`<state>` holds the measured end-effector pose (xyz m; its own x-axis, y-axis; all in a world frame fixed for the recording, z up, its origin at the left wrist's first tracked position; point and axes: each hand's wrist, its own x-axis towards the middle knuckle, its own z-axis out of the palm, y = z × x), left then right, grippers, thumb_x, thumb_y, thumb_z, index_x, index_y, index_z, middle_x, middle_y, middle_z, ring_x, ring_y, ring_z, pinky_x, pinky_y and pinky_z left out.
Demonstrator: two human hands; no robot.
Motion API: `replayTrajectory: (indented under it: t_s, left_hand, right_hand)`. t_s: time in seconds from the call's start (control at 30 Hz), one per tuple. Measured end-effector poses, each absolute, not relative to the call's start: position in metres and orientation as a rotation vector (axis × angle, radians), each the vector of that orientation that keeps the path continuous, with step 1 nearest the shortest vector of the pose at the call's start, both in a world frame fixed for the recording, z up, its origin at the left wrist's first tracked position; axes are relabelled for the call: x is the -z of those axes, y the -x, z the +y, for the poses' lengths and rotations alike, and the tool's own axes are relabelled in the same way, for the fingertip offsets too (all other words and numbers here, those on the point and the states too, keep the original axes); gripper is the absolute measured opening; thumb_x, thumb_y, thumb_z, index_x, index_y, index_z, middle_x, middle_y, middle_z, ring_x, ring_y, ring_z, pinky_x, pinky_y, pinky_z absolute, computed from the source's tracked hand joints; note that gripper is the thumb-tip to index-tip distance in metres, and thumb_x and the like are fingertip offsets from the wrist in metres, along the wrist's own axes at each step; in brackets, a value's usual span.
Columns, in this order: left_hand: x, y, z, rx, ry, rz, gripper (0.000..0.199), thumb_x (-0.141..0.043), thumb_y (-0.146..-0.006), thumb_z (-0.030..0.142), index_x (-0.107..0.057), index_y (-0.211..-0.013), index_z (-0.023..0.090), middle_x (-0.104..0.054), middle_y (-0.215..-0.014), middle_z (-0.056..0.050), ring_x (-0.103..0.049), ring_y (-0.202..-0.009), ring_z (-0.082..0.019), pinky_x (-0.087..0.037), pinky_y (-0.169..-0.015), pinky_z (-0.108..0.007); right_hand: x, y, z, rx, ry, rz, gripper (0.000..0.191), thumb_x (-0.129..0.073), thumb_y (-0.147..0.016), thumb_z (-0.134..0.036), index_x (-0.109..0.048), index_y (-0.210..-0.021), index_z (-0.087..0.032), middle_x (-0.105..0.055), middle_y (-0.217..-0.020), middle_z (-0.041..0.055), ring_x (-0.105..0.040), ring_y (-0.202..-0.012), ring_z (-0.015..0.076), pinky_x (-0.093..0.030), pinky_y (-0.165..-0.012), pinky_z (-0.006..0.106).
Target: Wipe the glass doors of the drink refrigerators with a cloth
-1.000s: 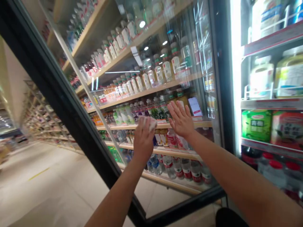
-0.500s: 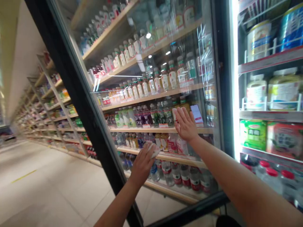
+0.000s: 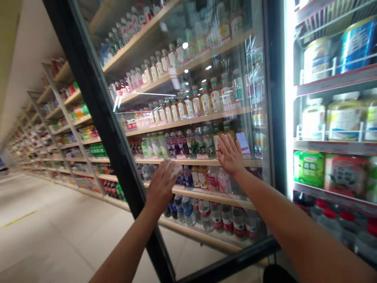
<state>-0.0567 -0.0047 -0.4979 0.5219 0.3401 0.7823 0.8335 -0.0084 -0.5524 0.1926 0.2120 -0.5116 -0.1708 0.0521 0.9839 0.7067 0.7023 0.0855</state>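
Note:
A black-framed glass door stands swung open in front of me, with shelves of bottles seen through or reflected in it. My left hand is at the lower left of the pane, holding a crumpled white wipe under its fingers against the glass. Whether the wipe is paper or cloth I cannot tell. My right hand lies flat on the pane farther right, fingers stretched out and holding nothing. Just beside its fingertips shows a pale phone-like rectangle, perhaps a sticker or reflection.
At right, the lit cooler holds jars, green and red packs, and red-capped bottles behind low wire rails. The door's black edge slants down the left. Beyond it, a long row of stocked shelves runs along the tiled floor.
My left hand has slid left and slightly up across the glass with the white wipe. My right hand stays in place on the pane. The view has shifted slightly.

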Motion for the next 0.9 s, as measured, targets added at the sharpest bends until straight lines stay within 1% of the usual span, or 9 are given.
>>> replayTrajectory:
  t_s: [0.1, 0.17, 0.23, 0.37, 0.47, 0.57, 0.63, 0.77, 0.9]
  left_hand:
    - [0.454, 0.063, 0.000, 0.716, 1.398, -1.056, 0.056, -0.043, -0.093, 0.001, -0.055, -0.145, 0.019, -0.031, -0.165, -0.010, -0.024, -0.154, -0.032, -0.028, -0.126, -0.053]
    - [0.446, 0.060, 0.004, 0.773, 1.349, -1.061, 0.056, -0.045, -0.093, 0.002, -0.054, -0.146, 0.019, -0.026, -0.167, -0.008, -0.022, -0.154, -0.032, -0.025, -0.128, -0.052]
    - [0.460, 0.048, 0.009, 0.734, 1.408, -1.053, 0.055, -0.045, -0.094, 0.001, -0.055, -0.145, 0.018, -0.030, -0.165, -0.009, -0.021, -0.155, -0.031, -0.026, -0.128, -0.051]
    - [0.494, 0.025, 0.017, 0.521, 1.627, -1.021, 0.051, -0.045, -0.097, 0.004, -0.056, -0.143, 0.020, -0.049, -0.154, -0.011, -0.026, -0.153, -0.028, -0.034, -0.124, -0.051]
    - [0.474, 0.019, 0.025, 0.583, 1.544, -1.023, 0.051, -0.045, -0.096, 0.003, -0.058, -0.142, 0.020, -0.047, -0.155, -0.012, -0.026, -0.153, -0.029, -0.035, -0.123, -0.053]
    - [0.447, 0.012, 0.039, 0.730, 1.425, -1.031, 0.051, -0.044, -0.095, 0.002, -0.059, -0.140, 0.018, -0.041, -0.159, -0.013, -0.023, -0.154, -0.029, -0.031, -0.125, -0.053]
    - [0.450, 0.002, 0.048, 0.735, 1.424, -1.028, 0.049, -0.043, -0.096, 0.004, -0.059, -0.141, 0.017, -0.042, -0.158, -0.014, -0.022, -0.155, -0.028, -0.032, -0.125, -0.052]
    - [0.474, -0.016, 0.060, 0.505, 1.611, -0.933, 0.041, -0.046, -0.101, 0.010, -0.059, -0.140, 0.017, -0.050, -0.153, -0.012, -0.025, -0.154, -0.028, -0.036, -0.122, -0.049]
    - [0.448, -0.015, 0.065, 0.616, 1.585, -0.968, 0.043, -0.046, -0.099, 0.007, -0.061, -0.138, 0.016, -0.045, -0.157, -0.013, -0.023, -0.155, -0.028, -0.030, -0.125, -0.047]
  right_hand:
    - [0.512, -0.193, 0.211, 0.657, 0.622, -1.656, 0.058, -0.039, -0.102, -0.034, -0.035, -0.159, -0.021, -0.039, -0.162, 0.0089, -0.027, -0.155, 0.0246, -0.018, -0.127, 0.050]
    - [0.511, -0.193, 0.210, 0.669, 0.610, -1.641, 0.057, -0.039, -0.103, -0.034, -0.036, -0.158, -0.020, -0.040, -0.162, 0.0091, -0.028, -0.155, 0.0250, -0.019, -0.127, 0.051]
    - [0.511, -0.193, 0.210, 0.675, 0.598, -1.635, 0.057, -0.039, -0.103, -0.034, -0.037, -0.158, -0.019, -0.041, -0.162, 0.0094, -0.028, -0.154, 0.0253, -0.020, -0.126, 0.051]
    - [0.511, -0.193, 0.209, 0.657, 0.601, -1.649, 0.058, -0.040, -0.103, -0.034, -0.035, -0.159, -0.021, -0.040, -0.162, 0.0086, -0.028, -0.154, 0.0249, -0.020, -0.126, 0.051]
    - [0.510, -0.193, 0.209, 0.644, 0.608, -1.653, 0.058, -0.040, -0.102, -0.034, -0.035, -0.159, -0.022, -0.039, -0.162, 0.0083, -0.029, -0.154, 0.0249, -0.020, -0.126, 0.051]
    - [0.510, -0.193, 0.208, 0.640, 0.611, -1.658, 0.059, -0.040, -0.102, -0.033, -0.034, -0.159, -0.021, -0.039, -0.162, 0.0084, -0.028, -0.154, 0.0251, -0.019, -0.127, 0.051]
    - [0.510, -0.193, 0.208, 0.643, 0.609, -1.659, 0.059, -0.040, -0.102, -0.033, -0.033, -0.160, -0.021, -0.039, -0.162, 0.0084, -0.028, -0.154, 0.0251, -0.019, -0.127, 0.050]
    - [0.509, -0.194, 0.207, 0.671, 0.591, -1.640, 0.059, -0.041, -0.102, -0.033, -0.035, -0.159, -0.020, -0.040, -0.162, 0.0084, -0.029, -0.154, 0.0250, -0.020, -0.126, 0.049]
    - [0.509, -0.194, 0.208, 0.678, 0.593, -1.636, 0.057, -0.040, -0.102, -0.033, -0.038, -0.158, -0.020, -0.041, -0.161, 0.0088, -0.030, -0.154, 0.0245, -0.020, -0.126, 0.049]
